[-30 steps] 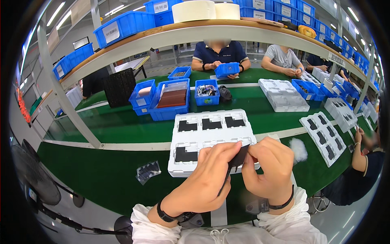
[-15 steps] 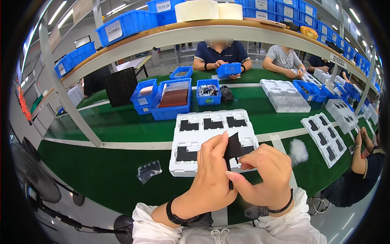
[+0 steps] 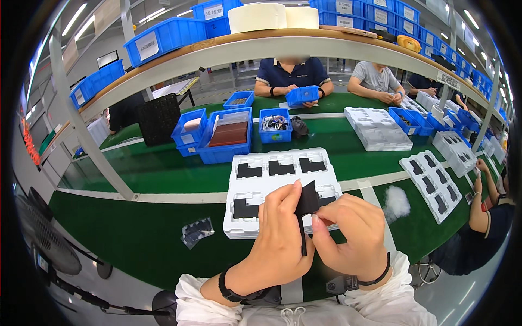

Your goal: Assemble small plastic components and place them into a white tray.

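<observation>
My left hand [image 3: 277,239] and my right hand [image 3: 348,233] together hold a small flat black part [image 3: 306,202] with a thin black strip hanging from it, just above the near edge of a white foam tray [image 3: 283,185]. The tray lies on the green bench and has several pockets; black parts [image 3: 280,167] fill the far row and one near-left pocket. Both wrists wear dark bands.
A small clear bag of black pieces [image 3: 197,231] lies left of the tray, a white fluffy wad [image 3: 397,202] to its right. Blue bins [image 3: 225,136] stand behind. More white trays [image 3: 435,182] sit right. Other people work across the bench and at right.
My hands have lifted the black part off the tray's near edge and turned it upright between the fingertips; its thin strip now hangs down between my hands.
</observation>
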Tool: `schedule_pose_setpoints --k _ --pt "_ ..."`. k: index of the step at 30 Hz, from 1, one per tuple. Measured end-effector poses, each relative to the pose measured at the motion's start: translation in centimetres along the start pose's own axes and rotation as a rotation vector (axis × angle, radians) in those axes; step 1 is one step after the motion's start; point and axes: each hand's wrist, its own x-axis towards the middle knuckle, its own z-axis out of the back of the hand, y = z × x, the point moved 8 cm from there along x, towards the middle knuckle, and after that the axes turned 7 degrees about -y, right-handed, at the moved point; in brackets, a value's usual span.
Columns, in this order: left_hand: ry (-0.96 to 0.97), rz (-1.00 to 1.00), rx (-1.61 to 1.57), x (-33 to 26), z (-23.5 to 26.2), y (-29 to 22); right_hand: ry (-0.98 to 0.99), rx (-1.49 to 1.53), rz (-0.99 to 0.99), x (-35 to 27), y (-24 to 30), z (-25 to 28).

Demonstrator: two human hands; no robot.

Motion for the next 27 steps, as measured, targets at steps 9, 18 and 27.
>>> schedule_pose_setpoints --k 9,18,27 --pt "0.079 0.069 -0.118 0.0 -0.1 0.3 -0.008 0.009 0.041 0.1 0.1 0.1" --pt "0.139 0.033 -0.187 0.0 -0.3 0.1 0.010 0.058 0.040 0.4 0.1 0.3" --pt "0.173 -0.096 -0.032 0.5 -0.1 -0.6 0.129 0.176 -0.057 0.3 -1.0 0.5"
